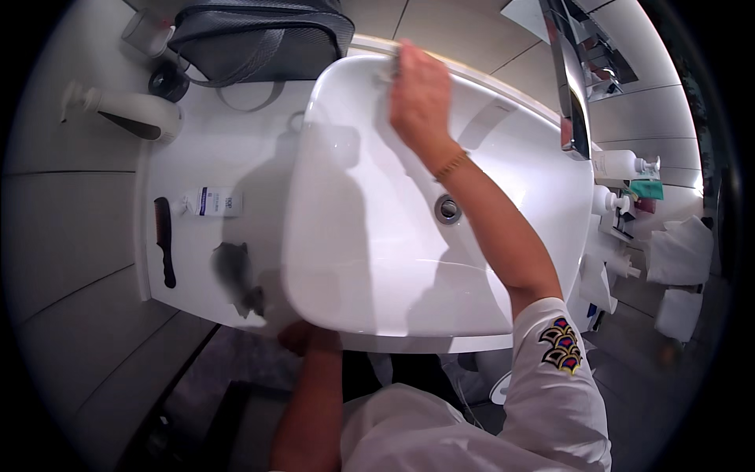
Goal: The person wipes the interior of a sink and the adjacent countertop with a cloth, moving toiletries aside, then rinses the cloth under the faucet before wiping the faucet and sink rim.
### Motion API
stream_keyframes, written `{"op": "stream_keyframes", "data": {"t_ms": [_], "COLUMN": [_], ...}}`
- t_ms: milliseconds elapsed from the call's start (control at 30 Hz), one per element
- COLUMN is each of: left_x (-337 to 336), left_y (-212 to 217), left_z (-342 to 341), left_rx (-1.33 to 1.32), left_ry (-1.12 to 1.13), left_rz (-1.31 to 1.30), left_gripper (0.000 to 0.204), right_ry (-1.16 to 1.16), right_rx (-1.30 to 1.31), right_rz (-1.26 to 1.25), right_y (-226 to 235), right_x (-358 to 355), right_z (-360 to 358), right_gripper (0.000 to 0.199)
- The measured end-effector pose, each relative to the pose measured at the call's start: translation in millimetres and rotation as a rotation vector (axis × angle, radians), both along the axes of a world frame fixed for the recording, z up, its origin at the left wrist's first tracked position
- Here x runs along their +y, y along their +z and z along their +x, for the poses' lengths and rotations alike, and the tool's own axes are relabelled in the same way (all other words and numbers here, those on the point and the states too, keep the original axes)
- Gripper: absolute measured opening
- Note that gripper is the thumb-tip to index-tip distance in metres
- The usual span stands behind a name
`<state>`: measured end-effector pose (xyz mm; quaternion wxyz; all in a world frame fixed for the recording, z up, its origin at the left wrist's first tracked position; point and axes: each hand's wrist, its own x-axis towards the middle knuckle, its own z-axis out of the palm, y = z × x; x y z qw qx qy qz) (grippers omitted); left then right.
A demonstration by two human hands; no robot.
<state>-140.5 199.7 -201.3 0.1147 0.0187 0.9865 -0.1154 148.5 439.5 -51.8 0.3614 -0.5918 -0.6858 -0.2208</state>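
Observation:
My right hand (422, 98) is at the far left rim of the white sink (330, 189), its arm reaching across the basin. The fingers are bent and pressed together, somewhat blurred. A small pale bit of something (385, 76) shows beside them; its kind cannot be made out. Down in the shade, my left hand (303, 337) is at the counter's front edge, close to the near left corner of the sink. Its fingers are mostly lost in the dark. The round metal drain (448, 208) sits in the basin beside my right forearm.
Left on the counter (189, 267) lie a dark comb (163, 240), a small white packet (219, 202) and a dark grey, soft-looking thing (233, 271). Behind stand a pump bottle (130, 112) and a grey bag (263, 39). A chrome faucet (572, 102) rises far right, near white pump bottles (617, 165).

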Motion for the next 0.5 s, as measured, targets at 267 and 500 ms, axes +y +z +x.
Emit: {"op": "stream_keyframes", "data": {"t_ms": [267,500], "left_x": [-6,-21], "left_y": [5,22], "left_z": [3,1], "left_rx": [-0.025,-0.059], "left_ry": [0.050,0.111], "left_rz": [-0.015,-0.032], "left_gripper": [0.030,0.030], "right_ry": [0.139,0.303], "right_rx": [0.285,0.803], "right_rz": [-0.021,-0.134], "right_y": [-8,10], "right_x": [12,-14], "right_z": [-42,-79], "right_gripper": [0.054,0.042]}}
